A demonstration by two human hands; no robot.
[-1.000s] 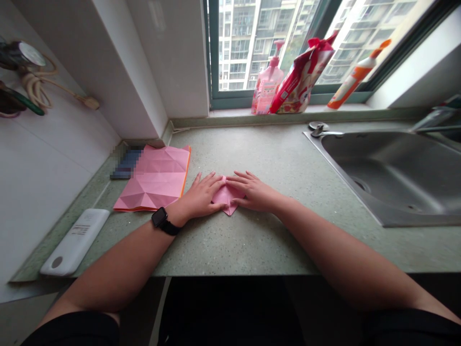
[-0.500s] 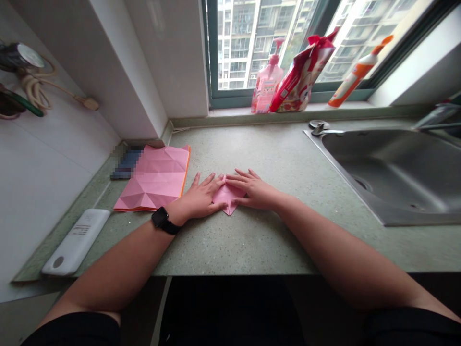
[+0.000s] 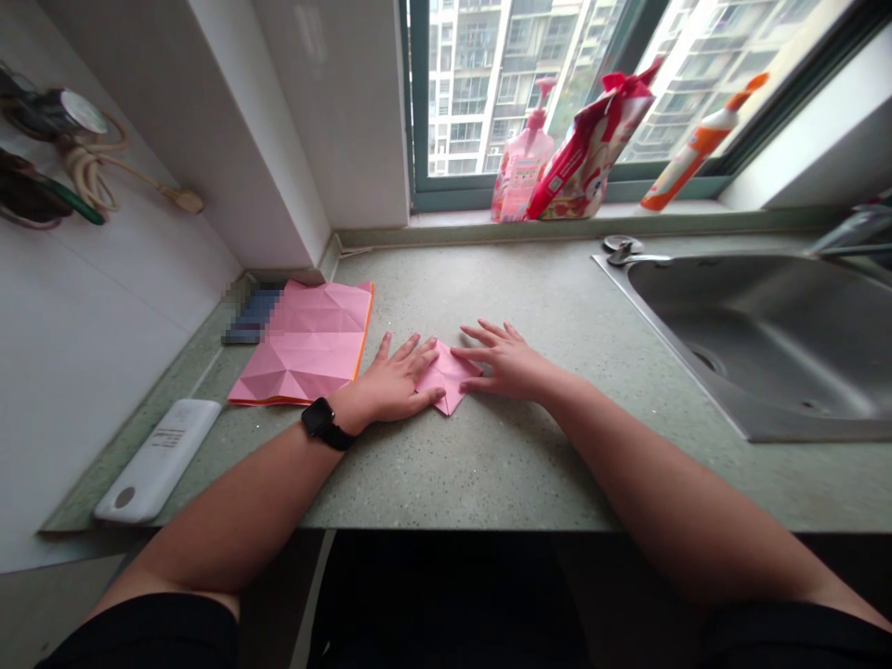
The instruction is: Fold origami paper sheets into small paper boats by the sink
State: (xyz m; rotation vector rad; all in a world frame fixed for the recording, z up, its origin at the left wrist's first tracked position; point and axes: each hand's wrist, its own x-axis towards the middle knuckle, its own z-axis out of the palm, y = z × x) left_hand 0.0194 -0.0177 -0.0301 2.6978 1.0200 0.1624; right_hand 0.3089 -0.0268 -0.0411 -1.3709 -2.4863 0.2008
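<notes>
A small folded pink paper lies on the green speckled counter in front of me. My left hand, with a black watch on its wrist, lies flat with spread fingers on the paper's left side. My right hand rests flat on the counter at the paper's right edge, its fingers stretched out and touching the paper. Neither hand grips anything.
A stack of creased pink sheets lies to the left, with a white power bank nearer the edge. A steel sink fills the right. On the window sill stand a pink pump bottle, a red pouch and an orange-capped bottle.
My right hand has slid a little to the right, uncovering more of the small folded paper. My left hand stays pressed on it.
</notes>
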